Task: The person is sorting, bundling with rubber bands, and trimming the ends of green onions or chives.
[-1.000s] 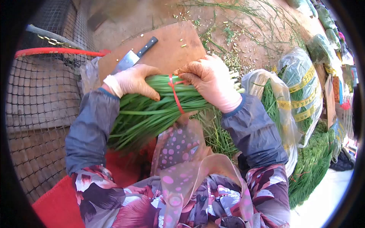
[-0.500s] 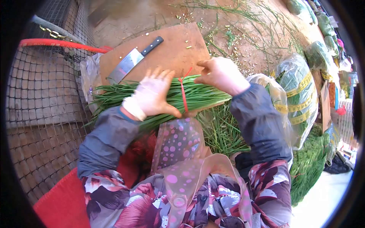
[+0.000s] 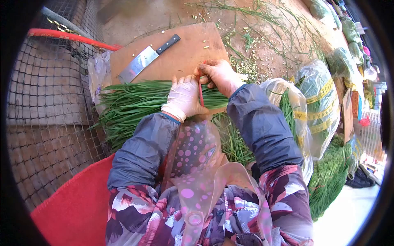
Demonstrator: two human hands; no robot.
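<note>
A bundle of long green stalks (image 3: 139, 98) lies across the near edge of a brown board (image 3: 193, 45). Around it runs a red tie (image 3: 200, 93). My left hand (image 3: 184, 96), in a pale glove, is wrapped over the bundle just left of the tie, thumb on the near side. My right hand (image 3: 218, 74) pinches the upper end of the red tie above the bundle; its fingertips are close to those of my left hand. Behind the bundle, a cleaver (image 3: 141, 62) with a black handle rests on the board.
Black netting (image 3: 49, 110) and a red hose (image 3: 74, 37) are at the left. To the right stand plastic-wrapped green bundles (image 3: 318, 102) and a large green heap (image 3: 328, 180). Loose stalks and cut bits litter the ground beyond the board.
My left hand has moved right, up to the tie, and its spread fingers have closed on the bundle. My right hand has moved left and taken hold of the tie's end.
</note>
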